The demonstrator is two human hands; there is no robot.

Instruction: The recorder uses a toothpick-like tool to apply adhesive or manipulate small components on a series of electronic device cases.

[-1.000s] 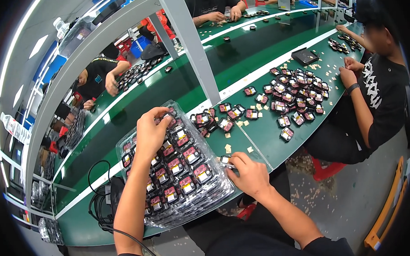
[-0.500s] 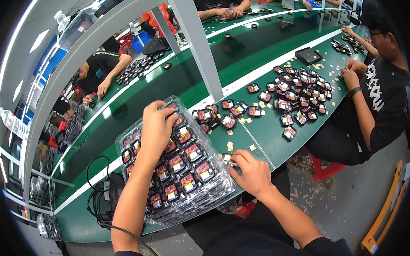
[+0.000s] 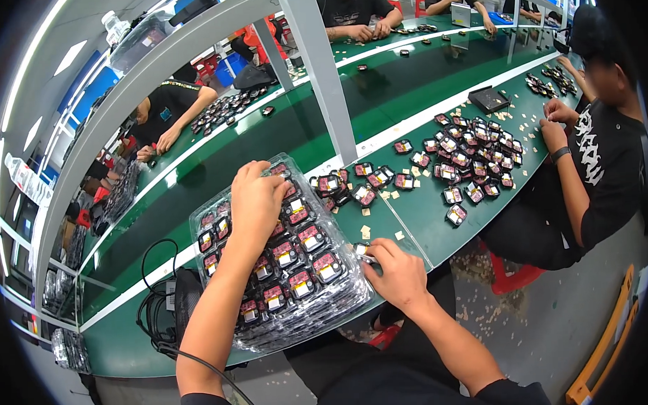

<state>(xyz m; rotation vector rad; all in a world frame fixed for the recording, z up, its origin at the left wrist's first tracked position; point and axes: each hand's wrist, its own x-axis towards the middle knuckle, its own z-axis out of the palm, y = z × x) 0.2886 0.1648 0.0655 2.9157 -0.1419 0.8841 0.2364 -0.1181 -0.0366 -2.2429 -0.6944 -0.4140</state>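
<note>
Head view looks down on a stack of clear plastic blister trays [image 3: 284,275] at the near edge of the green workbench [image 3: 424,199], its pockets filled with small red-and-dark modules. Left hand [image 3: 256,201] lies flat on the far rows, fingers bent and pressing down, closed on nothing. Right hand [image 3: 398,275] sits at the stack's right corner, fingertips pinched together on one small module [image 3: 363,251]. From where I stand, the stack overhangs the bench edge a little and looks springy, so an uneven push could tilt it and spill pieces. Loose modules [image 3: 465,155] and pale paper tabs [image 3: 381,195] nearby could also get swept off.
</note>
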